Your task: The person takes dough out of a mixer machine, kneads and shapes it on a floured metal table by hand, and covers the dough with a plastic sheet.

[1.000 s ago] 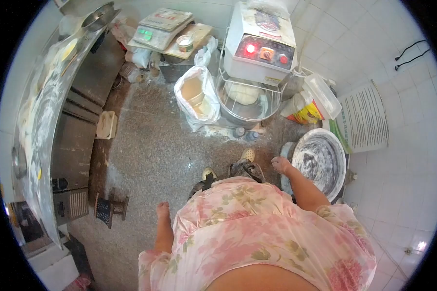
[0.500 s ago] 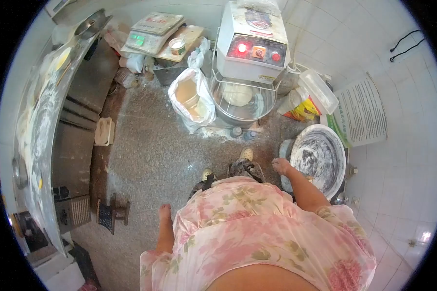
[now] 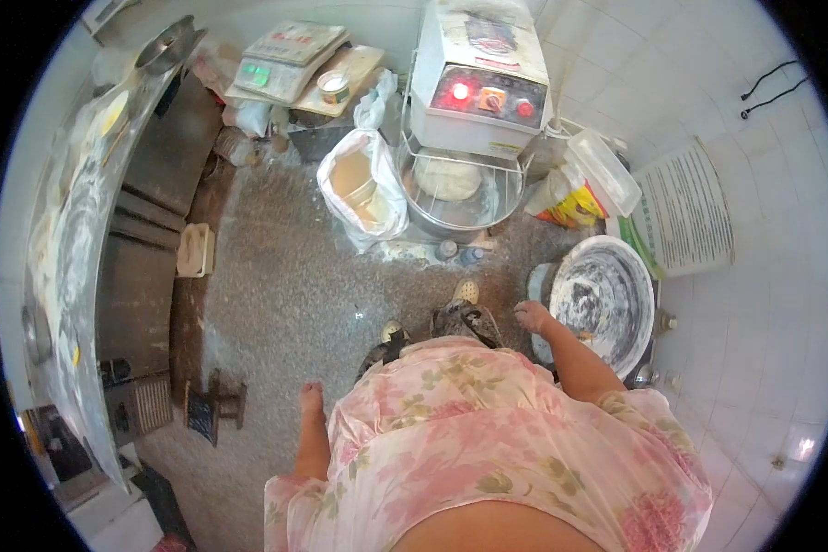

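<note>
The garment (image 3: 488, 423) is floral pink, the mixer (image 3: 474, 127) white, the dough (image 3: 447, 179) cream.

No text legible: mixer label (image 3: 491, 35), scale display (image 3: 256, 74), printed white panel (image 3: 683, 210) too blurred.

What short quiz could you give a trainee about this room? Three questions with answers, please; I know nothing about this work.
1. True or false: the pale dough lies in the metal bowl of the white machine.

2. Multiple choice: which thing stands right beside that bowl?
A) a small stool
B) an open white sack
C) a black cord

3. Fill in the blank: of the two hands, the ____ one is nearer the white-streaked basin.

Key:
1. True.
2. B.
3. Right: the right hand is close to the basin, while the left hand hangs farther from it.
</note>
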Tool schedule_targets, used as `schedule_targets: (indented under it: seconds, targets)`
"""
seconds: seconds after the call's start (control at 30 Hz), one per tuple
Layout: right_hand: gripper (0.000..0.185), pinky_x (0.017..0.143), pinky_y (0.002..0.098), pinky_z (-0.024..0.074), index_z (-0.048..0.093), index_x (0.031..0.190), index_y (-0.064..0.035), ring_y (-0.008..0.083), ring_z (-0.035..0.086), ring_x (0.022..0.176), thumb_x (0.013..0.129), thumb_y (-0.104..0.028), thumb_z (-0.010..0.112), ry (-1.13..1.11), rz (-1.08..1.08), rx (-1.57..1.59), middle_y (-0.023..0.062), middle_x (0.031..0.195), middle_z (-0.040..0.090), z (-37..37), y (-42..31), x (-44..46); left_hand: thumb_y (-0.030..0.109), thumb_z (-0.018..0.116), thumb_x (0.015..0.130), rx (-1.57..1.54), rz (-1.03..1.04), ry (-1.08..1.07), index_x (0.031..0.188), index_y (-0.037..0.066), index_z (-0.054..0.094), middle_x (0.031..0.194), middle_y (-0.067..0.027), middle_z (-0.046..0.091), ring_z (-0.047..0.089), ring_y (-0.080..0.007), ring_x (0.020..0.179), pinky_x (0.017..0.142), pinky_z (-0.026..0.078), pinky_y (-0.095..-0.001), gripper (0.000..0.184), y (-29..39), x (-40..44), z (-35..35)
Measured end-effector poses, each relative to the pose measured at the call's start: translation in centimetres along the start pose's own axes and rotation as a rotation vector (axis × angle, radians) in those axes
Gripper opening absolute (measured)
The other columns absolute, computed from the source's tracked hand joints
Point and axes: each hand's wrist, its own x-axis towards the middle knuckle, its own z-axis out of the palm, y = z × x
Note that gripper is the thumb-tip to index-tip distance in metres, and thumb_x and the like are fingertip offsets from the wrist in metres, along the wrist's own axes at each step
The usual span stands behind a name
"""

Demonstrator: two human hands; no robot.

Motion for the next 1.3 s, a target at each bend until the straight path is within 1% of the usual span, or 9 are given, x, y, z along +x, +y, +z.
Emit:
schedule_targets:
  seconds: [0.17,0.3,0.37,0.5,0.57,0.8,1.1,1.23,1.3]
  targets:
    - [0.034,0.072,0.0393,0.0495,0.062,0.103,-0.0007,0.0322,0.063,0.078,0.079,-0.023,0.052,-0.078,-0.116,-0.209,0.0199,0.089,0.064,-0.6,0.8,4.8,0.022,0.056,0.078,0.077,0.087,0.023,0.075,0.005,0.062,0.062,-0.0037,0.055,0.047,-0.0146,0.052,0.048,0.039,-0.0313,0.017,-2.2,-0.2,-0.6]
    - [0.034,0.082,0.0418,0.0458,0.063,0.103,-0.0032,0.0377,0.059,0.092,0.080,-0.026,0.052,-0.046,-0.102,-0.028,0.0239,0.098,0.062,-2.3,0.3,12.8,0.016,0.056,0.083,-0.090,-0.369,0.009,0.111,-0.001,0.056,0.110,-0.0127,0.059,0.054,-0.0251,0.104,0.090,0.041,-0.0362,0.032,1.8,-4.3,-1.9]
    - [0.034,0.086,0.0425,0.0437,0.062,0.105,-0.0047,0.0383,0.057,0.098,0.081,-0.026,0.052,-0.037,-0.156,-0.401,0.0251,0.101,0.060,-5.1,-5.8,14.5,0.015,0.055,0.084,-0.122,-0.372,0.077,0.112,-0.002,0.056,0.111,-0.0134,0.059,0.054,-0.0253,0.104,0.090,0.041,-0.0364,0.033,1.0,-5.4,-2.2]
    - [0.047,0.090,0.0409,0.0431,0.048,0.122,0.0033,0.0329,0.054,0.108,0.087,-0.028,0.053,-0.028,-0.071,-0.030,0.0221,0.120,0.053,-5.4,-9.5,20.3,0.014,0.055,0.084,-0.122,-0.302,0.171,0.110,-0.003,0.057,0.110,-0.0140,0.060,0.055,-0.0250,0.104,0.091,0.041,-0.0351,0.031,2.5,-10.7,-2.6]
    - [0.048,0.094,0.0434,0.0413,0.046,0.124,0.0025,0.0330,0.052,0.112,0.087,-0.027,0.051,0.068,-0.275,-0.607,0.0220,0.122,0.053,-4.5,-10.0,22.5,0.014,0.056,0.083,0.096,-0.310,0.091,0.108,-0.004,0.057,0.106,-0.0129,0.061,0.057,-0.0243,0.099,0.088,0.042,-0.0341,0.031,3.1,-13.1,-3.4]
    - [0.051,0.097,0.0516,0.0375,0.044,0.128,-0.0004,0.0343,0.049,0.117,0.085,-0.028,0.052,-0.131,-0.207,-0.848,0.0230,0.125,0.050,-3.6,-9.9,23.2,0.019,0.058,0.081,0.212,-0.186,0.124,0.103,-0.002,0.061,0.090,-0.0135,0.064,0.060,-0.0230,0.082,0.074,0.047,-0.0337,0.030,-2.7,-19.8,-0.1]
    - [0.040,0.086,0.0415,0.0434,0.048,0.117,-0.0034,0.0348,0.055,0.096,0.084,-0.024,0.056,-0.808,-0.697,-0.735,0.0194,0.102,0.057,-32.6,-29.6,6.6,0.025,0.059,0.082,0.322,-0.149,0.039,0.108,0.000,0.060,0.102,-0.0185,0.063,0.060,-0.0289,0.097,0.081,0.047,-0.0359,0.036,-1.2,-19.9,9.9]
    - [0.039,0.085,0.0350,0.0460,0.051,0.124,-0.0011,0.0216,0.055,0.097,0.088,-0.015,0.050,0.048,-0.682,-0.040,0.0122,0.121,0.055,-57.9,-33.6,5.8,0.027,0.057,0.084,0.136,-0.327,0.026,0.111,0.002,0.059,0.107,-0.0188,0.062,0.059,-0.0307,0.101,0.086,0.045,-0.0374,0.037,-0.7,-18.8,13.2]
    - [0.043,0.071,0.0359,0.0522,0.051,0.115,0.0080,0.0305,0.061,0.087,0.091,-0.026,0.040,0.983,-1.316,-1.041,0.0224,0.104,0.060,-61.1,-39.2,7.2,0.028,0.056,0.085,0.017,-0.498,0.038,0.112,0.003,0.058,0.108,-0.0190,0.062,0.058,-0.0319,0.102,0.087,0.044,-0.0382,0.037,3.2,-18.2,13.5]
